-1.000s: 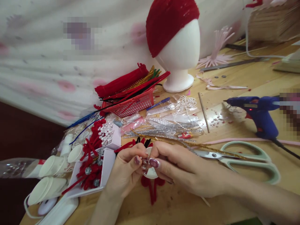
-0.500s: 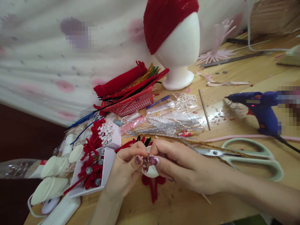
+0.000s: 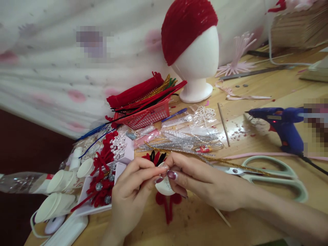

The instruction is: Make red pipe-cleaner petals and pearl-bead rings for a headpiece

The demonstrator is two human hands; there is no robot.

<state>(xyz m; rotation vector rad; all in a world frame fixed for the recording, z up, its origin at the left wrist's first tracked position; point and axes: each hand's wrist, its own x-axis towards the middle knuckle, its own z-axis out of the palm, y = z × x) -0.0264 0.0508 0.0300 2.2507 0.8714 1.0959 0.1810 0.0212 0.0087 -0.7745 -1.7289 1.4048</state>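
Observation:
My left hand (image 3: 135, 191) and my right hand (image 3: 202, 182) meet fingertip to fingertip, both closed in a pinch. Whatever they pinch is too small and hidden to name. Just under the fingertips is a small white round cup (image 3: 164, 188) with pale, shiny bits in it; I cannot tell whether any finger supports it. Below the cup, a red fuzzy pipe-cleaner shape (image 3: 167, 212) with curled ends and two straight stems lies on the table. Red and black pipe-cleaner loops (image 3: 155, 157) stick out behind my fingers.
Green-handled scissors (image 3: 271, 171) lie by my right forearm, with a blue glue gun (image 3: 282, 123) beyond. At left are a white box (image 3: 84, 201) of red pipe-cleaner pieces and paper cups (image 3: 55, 206). A red basket (image 3: 146, 116) and a foam head (image 3: 202, 58) stand behind.
My left hand has shifted slightly left and its fingers have straightened somewhat. The fingertips still meet above the cup, whose visible outline has changed. The view has tilted up slightly.

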